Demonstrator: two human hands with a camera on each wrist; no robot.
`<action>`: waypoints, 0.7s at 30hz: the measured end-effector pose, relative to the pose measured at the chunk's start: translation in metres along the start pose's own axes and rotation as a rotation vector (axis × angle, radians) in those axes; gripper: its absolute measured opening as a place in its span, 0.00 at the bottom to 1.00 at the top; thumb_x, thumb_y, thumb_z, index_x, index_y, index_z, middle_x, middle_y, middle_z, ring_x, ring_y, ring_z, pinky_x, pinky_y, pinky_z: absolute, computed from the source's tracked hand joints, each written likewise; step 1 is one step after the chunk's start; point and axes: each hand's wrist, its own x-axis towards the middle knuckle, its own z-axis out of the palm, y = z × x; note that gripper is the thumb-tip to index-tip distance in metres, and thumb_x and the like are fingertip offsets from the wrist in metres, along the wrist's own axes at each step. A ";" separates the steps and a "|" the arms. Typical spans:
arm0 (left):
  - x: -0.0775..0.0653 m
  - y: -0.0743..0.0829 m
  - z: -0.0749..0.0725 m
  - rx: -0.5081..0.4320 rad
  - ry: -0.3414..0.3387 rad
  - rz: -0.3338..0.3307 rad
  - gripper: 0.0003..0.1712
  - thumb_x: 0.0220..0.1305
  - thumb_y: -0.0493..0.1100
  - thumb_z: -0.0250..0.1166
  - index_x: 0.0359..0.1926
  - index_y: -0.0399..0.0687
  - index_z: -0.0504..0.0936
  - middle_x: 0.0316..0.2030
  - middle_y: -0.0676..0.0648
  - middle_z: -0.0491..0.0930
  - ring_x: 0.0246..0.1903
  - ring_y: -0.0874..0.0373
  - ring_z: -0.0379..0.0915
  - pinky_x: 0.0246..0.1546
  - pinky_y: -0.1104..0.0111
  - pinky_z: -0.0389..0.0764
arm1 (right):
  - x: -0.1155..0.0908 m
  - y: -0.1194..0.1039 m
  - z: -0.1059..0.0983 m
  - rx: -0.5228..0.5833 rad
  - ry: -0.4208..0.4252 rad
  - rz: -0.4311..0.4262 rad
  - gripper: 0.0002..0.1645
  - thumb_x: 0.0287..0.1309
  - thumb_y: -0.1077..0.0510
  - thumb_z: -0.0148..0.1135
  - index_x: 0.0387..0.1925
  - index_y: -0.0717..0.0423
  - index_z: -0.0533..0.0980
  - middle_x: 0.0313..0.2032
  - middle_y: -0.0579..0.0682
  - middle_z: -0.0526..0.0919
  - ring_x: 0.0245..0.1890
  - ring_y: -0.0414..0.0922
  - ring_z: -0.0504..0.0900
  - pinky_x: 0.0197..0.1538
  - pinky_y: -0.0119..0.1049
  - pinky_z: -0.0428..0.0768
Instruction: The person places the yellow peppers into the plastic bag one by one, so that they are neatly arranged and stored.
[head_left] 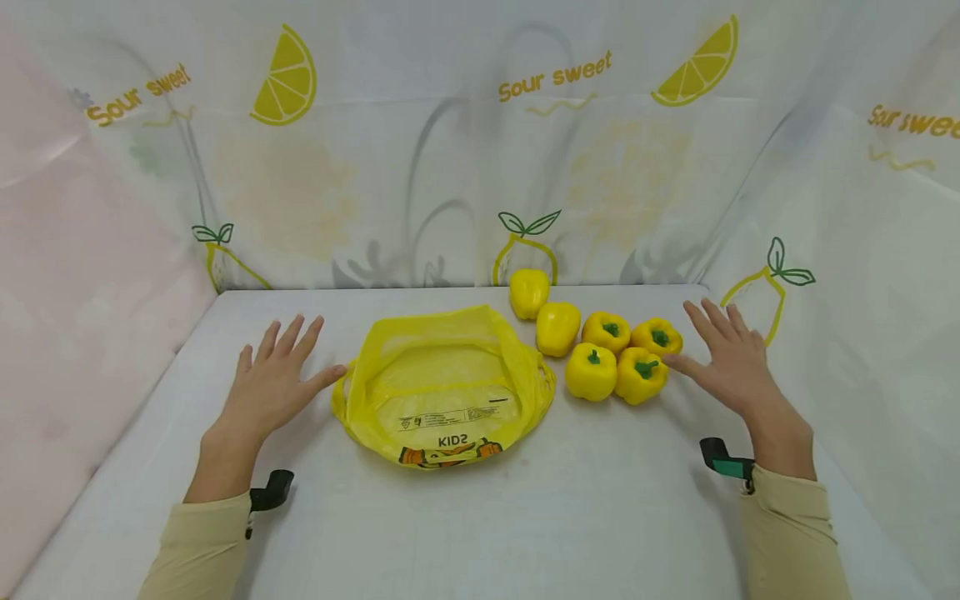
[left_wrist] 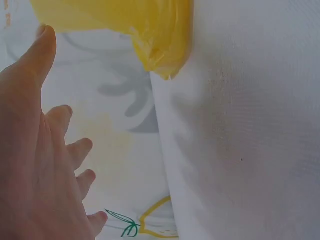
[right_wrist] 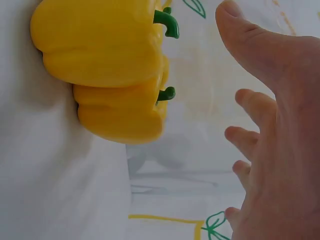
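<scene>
A yellow plastic bag (head_left: 442,400) with its mouth spread wide lies at the middle of the table, printed side toward me. To its left my left hand (head_left: 273,383) hovers with fingers spread, its thumb near the bag's handle; whether they touch I cannot tell. Several yellow bell peppers (head_left: 592,372) sit in a cluster right of the bag, most with green stems showing. My right hand (head_left: 727,362) is held over the table to their right, fingers spread and holding nothing. The right wrist view shows two peppers (right_wrist: 120,115) close by, apart from the hand.
A white cloth covers the table (head_left: 525,525). Behind it hangs a pale curtain (head_left: 420,167) with lemon prints and lettering. Fabric walls also close off both sides. A dark wrist mount (head_left: 272,492) sits on the left wrist, and another (head_left: 723,461) on the right.
</scene>
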 end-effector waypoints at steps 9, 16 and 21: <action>0.002 0.005 0.002 -0.035 -0.007 0.063 0.52 0.65 0.75 0.47 0.80 0.64 0.36 0.80 0.41 0.38 0.78 0.34 0.27 0.69 0.29 0.31 | 0.002 -0.014 -0.002 0.006 -0.055 -0.051 0.59 0.58 0.33 0.62 0.79 0.47 0.44 0.78 0.63 0.46 0.78 0.67 0.34 0.67 0.79 0.38; 0.003 0.008 0.004 -0.050 -0.014 0.100 0.50 0.66 0.74 0.47 0.80 0.66 0.36 0.80 0.41 0.39 0.78 0.34 0.30 0.69 0.29 0.34 | 0.004 -0.026 0.000 0.034 -0.117 -0.055 0.58 0.55 0.37 0.67 0.79 0.48 0.48 0.77 0.63 0.49 0.78 0.67 0.34 0.68 0.78 0.36; 0.004 0.012 0.004 -0.083 -0.016 0.124 0.50 0.66 0.73 0.49 0.79 0.68 0.36 0.80 0.42 0.41 0.78 0.35 0.33 0.71 0.31 0.36 | 0.005 -0.035 0.001 0.012 -0.170 -0.068 0.56 0.54 0.40 0.69 0.77 0.51 0.53 0.76 0.64 0.52 0.77 0.68 0.38 0.68 0.78 0.38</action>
